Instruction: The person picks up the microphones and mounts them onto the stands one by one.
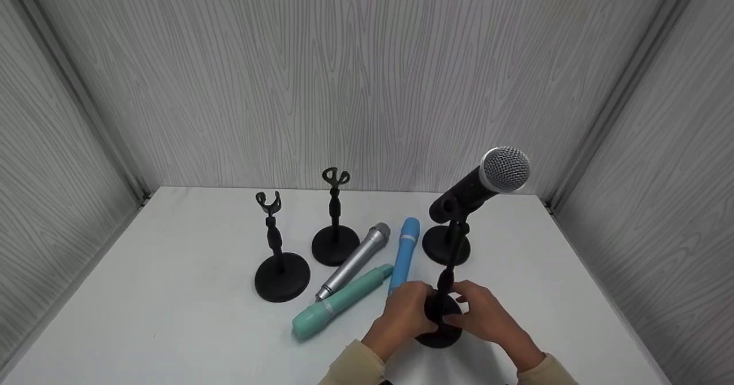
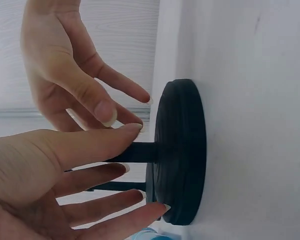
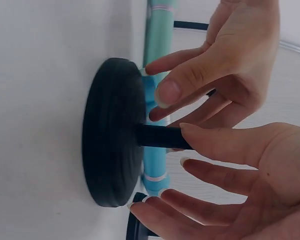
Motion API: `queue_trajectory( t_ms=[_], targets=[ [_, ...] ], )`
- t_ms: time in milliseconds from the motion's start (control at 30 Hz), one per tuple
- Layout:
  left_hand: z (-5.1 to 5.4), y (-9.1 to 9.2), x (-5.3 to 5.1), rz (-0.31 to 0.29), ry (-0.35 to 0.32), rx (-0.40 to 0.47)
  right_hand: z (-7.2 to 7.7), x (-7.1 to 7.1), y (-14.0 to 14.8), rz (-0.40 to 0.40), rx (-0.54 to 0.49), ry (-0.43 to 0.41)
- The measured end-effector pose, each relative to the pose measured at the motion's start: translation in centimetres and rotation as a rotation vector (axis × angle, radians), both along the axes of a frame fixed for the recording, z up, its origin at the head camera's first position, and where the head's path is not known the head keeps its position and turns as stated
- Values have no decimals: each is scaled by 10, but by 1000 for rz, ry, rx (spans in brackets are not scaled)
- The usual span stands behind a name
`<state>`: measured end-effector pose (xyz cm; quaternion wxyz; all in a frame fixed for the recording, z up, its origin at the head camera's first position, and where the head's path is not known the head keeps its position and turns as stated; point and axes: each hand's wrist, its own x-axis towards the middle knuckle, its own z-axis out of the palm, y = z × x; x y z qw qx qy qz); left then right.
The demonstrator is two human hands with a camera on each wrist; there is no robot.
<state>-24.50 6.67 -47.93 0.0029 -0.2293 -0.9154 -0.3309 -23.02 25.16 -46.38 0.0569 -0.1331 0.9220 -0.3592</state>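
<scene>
Two hands were found about the front stand (image 1: pixel 438 339): your left hand (image 1: pixel 404 310) on its left side, your right hand (image 1: pixel 484 313) on its right. The stand's pole (image 2: pixel 140 152) rose between them, low down, just above the round base (image 2: pixel 185 150). Neither hand was clamped; the fingers of both lay relaxed and parted, thumbs near the pole (light contact could not be confirmed). Above your hands, the black microphone (image 1: pixel 473 189) rested tilted on the stand, mesh head upward and right. The blue microphone (image 1: pixel 405 253) ended just beside your left hand; the green microphone (image 1: pixel 344 302) and silver microphone (image 1: pixel 354 263) lay farther left. A rear stand (image 1: pixel 436 250) stood beyond the front one.
</scene>
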Motion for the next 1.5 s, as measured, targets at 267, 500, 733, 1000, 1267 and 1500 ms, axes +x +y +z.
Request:
queue_trajectory(
  t_ms=[267,500,733,1000,1267,1500],
  targets=[
    [-3,3,2,14,-83,-19,-13,0,-4,-46,63,-1],
    [-4,4,2,26,-71,-9,-17,0,-2,-43,96,21],
    [-6,12,-1,23,-70,15,-17,0,0,-98,159,63],
    [-9,28,-5,29,-133,18,-18,-1,14,-138,169,122],
    [-14,45,-10,16,-111,35,-23,-7,34,-229,192,144],
    [-14,64,-14,-13,-91,23,-24,-9,52,-282,150,172]
  ],
)
